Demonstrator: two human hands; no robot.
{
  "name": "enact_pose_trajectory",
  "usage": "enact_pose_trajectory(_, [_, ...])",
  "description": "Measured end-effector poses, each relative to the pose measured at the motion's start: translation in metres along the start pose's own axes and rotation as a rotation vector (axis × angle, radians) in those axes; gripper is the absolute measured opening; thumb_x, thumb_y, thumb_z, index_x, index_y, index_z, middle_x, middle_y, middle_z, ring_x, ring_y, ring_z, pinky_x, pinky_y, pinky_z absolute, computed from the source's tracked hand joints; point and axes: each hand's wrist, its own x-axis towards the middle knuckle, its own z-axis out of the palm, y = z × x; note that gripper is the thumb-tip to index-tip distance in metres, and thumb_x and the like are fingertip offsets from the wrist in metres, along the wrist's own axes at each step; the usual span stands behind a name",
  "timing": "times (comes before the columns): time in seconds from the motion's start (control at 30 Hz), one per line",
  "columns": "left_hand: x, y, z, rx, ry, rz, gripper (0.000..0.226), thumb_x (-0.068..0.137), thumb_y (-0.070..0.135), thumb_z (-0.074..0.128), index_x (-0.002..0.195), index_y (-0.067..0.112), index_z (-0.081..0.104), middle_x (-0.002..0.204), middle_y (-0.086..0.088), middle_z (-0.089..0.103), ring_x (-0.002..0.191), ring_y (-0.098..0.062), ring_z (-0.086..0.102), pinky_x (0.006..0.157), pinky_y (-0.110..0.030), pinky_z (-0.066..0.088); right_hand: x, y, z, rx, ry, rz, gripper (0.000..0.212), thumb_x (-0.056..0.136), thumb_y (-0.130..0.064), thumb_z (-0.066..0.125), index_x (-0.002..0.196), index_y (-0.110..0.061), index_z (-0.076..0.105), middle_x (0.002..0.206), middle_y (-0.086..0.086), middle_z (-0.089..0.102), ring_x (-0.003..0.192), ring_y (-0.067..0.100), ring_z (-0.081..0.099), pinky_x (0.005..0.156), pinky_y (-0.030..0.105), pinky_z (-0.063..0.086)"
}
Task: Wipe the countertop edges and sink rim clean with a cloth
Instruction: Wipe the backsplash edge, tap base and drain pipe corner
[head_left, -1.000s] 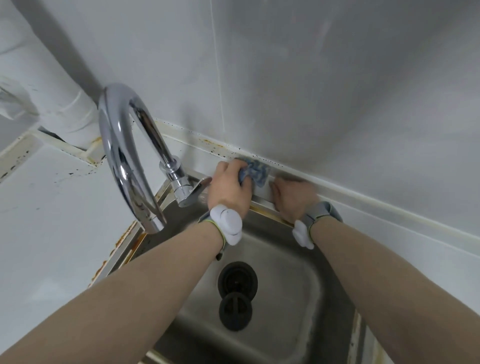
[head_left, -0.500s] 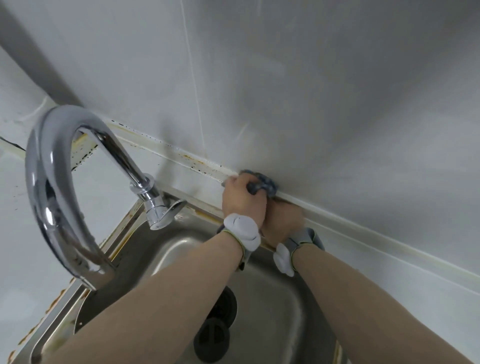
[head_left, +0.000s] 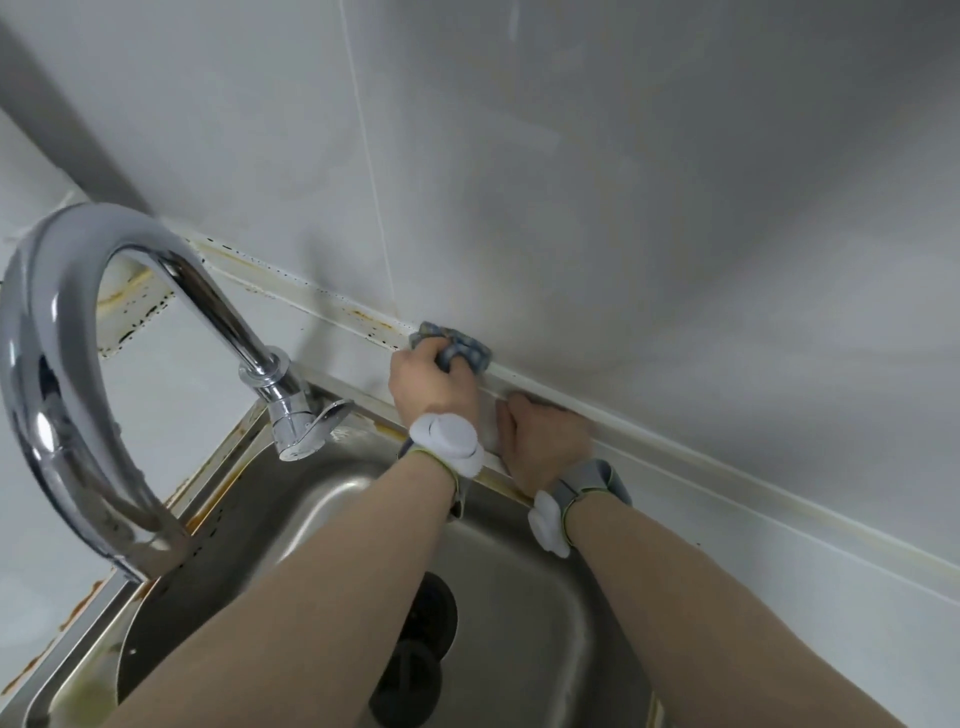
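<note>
My left hand (head_left: 434, 382) grips a blue-grey cloth (head_left: 465, 348) and presses it against the stained white strip (head_left: 358, 319) where the countertop meets the wall, behind the sink. My right hand (head_left: 543, 441) rests just to its right on the narrow countertop ledge (head_left: 675, 499) by the sink's back rim (head_left: 358, 402); its fingers are blurred and hold nothing that I can see. Rust-coloured marks run along the rim and the strip.
A tall curved chrome tap (head_left: 78, 374) stands at the sink's back left corner, its lever (head_left: 322, 421) pointing right. The steel sink basin (head_left: 524, 597) lies below my forearms, with a black drain (head_left: 421, 649). White countertop (head_left: 171, 405) spreads left; the wall rises close behind.
The view has shifted, so the tap now sits further left. My left hand has carried the cloth from the ledge up onto the wall strip. My right hand stays on the ledge beside it.
</note>
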Motion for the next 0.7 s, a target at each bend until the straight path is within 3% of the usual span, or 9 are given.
enact_pose_trajectory(0.13, [-0.026,-0.004,0.008,0.094,-0.216,0.159,0.027,0.087,0.013,0.061,0.109,0.018,0.074,0.120,-0.009,0.057,0.104,-0.027,0.056,0.089,-0.024,0.045,0.003,0.001,0.002,-0.004,-0.044,0.003,0.016,0.073,-0.035,0.059,0.066,-0.021,0.056,0.050,-0.001,0.060,0.041,0.023,0.056,0.041,0.020,0.030])
enact_pose_trajectory(0.2, [-0.029,-0.006,0.007,0.088,-0.290,0.235,0.027,0.087,0.011,0.063,0.111,0.017,0.074,0.123,-0.009,0.057,0.107,-0.027,0.057,0.095,-0.025,0.046,0.004,0.001,0.003,-0.018,-0.053,0.003,0.015,0.067,-0.036,0.063,0.065,-0.021,0.059,0.049,-0.002,0.060,0.039,0.021,0.056,0.042,0.018,0.029])
enact_pose_trajectory(0.33, [-0.018,-0.008,0.001,0.256,-0.427,0.417,0.029,0.090,0.015,0.059,0.113,0.025,0.073,0.122,-0.008,0.053,0.104,-0.030,0.056,0.091,-0.034,0.051,0.003,0.004,0.003,-0.035,-0.036,-0.001,0.020,0.074,-0.035,0.052,0.064,-0.020,0.062,0.051,-0.001,0.061,0.040,0.020,0.057,0.044,0.018,0.029])
enact_pose_trajectory(0.43, [-0.014,-0.004,-0.002,0.409,-0.380,0.375,0.034,0.090,0.017,0.054,0.118,0.029,0.068,0.127,-0.007,0.047,0.106,-0.032,0.055,0.087,-0.039,0.053,0.001,0.002,0.003,-0.009,-0.067,0.013,0.010,0.076,-0.028,0.068,0.072,-0.020,0.064,0.057,-0.001,0.065,0.047,0.022,0.061,0.045,0.020,0.033])
enact_pose_trajectory(0.53, [-0.015,-0.009,-0.002,0.304,-0.265,0.249,0.036,0.091,0.015,0.051,0.120,0.028,0.068,0.127,-0.010,0.049,0.106,-0.031,0.054,0.088,-0.035,0.050,0.003,0.000,0.002,0.016,-0.044,0.034,0.016,0.081,-0.030,0.059,0.068,-0.020,0.060,0.054,-0.001,0.062,0.046,0.023,0.059,0.042,0.021,0.036])
enact_pose_trajectory(0.6, [-0.015,-0.014,0.001,0.208,-0.211,0.180,0.037,0.091,0.014,0.050,0.120,0.029,0.068,0.118,-0.012,0.053,0.095,-0.028,0.052,0.084,-0.031,0.048,0.003,0.001,0.004,0.006,-0.037,0.048,0.021,0.084,-0.031,0.056,0.067,-0.020,0.058,0.054,-0.001,0.062,0.047,0.023,0.059,0.042,0.021,0.034])
enact_pose_trajectory(0.7, [-0.019,-0.014,0.010,0.167,-0.259,0.151,0.034,0.092,0.016,0.048,0.118,0.026,0.068,0.105,-0.013,0.058,0.087,-0.024,0.051,0.074,-0.025,0.041,0.004,0.005,0.003,0.005,-0.101,0.071,0.023,0.088,-0.033,0.054,0.070,-0.019,0.059,0.059,0.001,0.065,0.051,0.026,0.061,0.045,0.023,0.034])
